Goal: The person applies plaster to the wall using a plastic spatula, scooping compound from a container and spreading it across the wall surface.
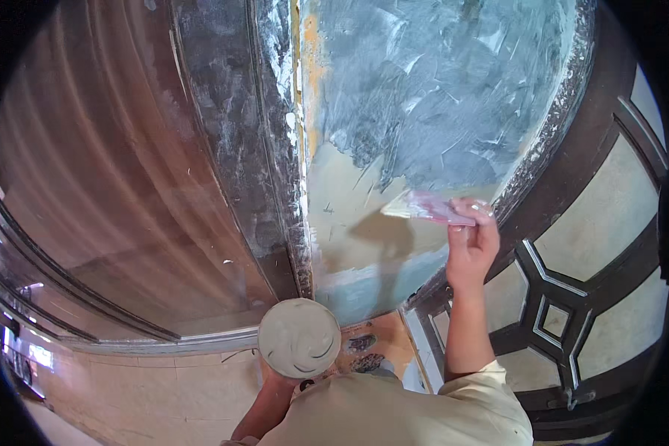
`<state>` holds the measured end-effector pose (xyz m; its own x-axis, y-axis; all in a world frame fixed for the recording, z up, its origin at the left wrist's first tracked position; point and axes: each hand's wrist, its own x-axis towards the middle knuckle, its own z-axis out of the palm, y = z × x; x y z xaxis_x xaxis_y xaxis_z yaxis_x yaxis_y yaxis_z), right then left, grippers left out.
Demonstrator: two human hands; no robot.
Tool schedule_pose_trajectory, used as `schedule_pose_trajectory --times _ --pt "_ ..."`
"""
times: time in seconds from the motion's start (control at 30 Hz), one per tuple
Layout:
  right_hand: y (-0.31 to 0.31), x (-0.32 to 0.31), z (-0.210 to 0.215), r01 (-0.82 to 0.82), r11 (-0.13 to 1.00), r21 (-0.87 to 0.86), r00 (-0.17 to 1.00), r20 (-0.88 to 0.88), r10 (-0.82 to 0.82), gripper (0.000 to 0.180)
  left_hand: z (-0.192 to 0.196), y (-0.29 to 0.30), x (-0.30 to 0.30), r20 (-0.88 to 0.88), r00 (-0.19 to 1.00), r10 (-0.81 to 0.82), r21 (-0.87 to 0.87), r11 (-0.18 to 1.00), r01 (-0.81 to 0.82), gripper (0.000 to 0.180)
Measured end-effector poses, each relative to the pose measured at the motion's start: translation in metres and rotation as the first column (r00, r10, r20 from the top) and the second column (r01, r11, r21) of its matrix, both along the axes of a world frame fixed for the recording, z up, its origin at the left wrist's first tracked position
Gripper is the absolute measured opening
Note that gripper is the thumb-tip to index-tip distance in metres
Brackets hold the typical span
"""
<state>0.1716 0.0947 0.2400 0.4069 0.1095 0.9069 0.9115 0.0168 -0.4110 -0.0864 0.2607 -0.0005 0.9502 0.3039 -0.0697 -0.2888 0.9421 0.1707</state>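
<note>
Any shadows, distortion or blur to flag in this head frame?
Head view: the right hand and its putty knife cast a soft shadow on the wall strip; fisheye bends the door frame and window bars; corners are vignetted black; the left hand's round plaster board looks sharp.

The grey-smeared plaster wall panel stood ahead, between the dark metal frame on its left and the dark lattice window grille on its right. The right hand held the pink-handled putty knife against the panel's lower part. Lower left of it, the left hand held the round putty-laden pan from beneath.
</note>
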Motion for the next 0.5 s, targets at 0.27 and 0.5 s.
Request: schedule_pose_trajectory --times 0.27,0.5 --pt "0.004 -0.037 -0.079 -0.727 0.687 0.007 0.38 -0.829 0.411 0.014 0.036 0.0 0.032 0.151 0.985 -0.082 -0.005 0.996 0.084 0.065" --pt "0.013 -0.033 -0.084 -0.751 0.66 0.003 0.324 -0.869 0.374 0.012 0.024 0.002 0.041 0.119 0.99 -0.072 0.238 0.97 0.042 0.059"
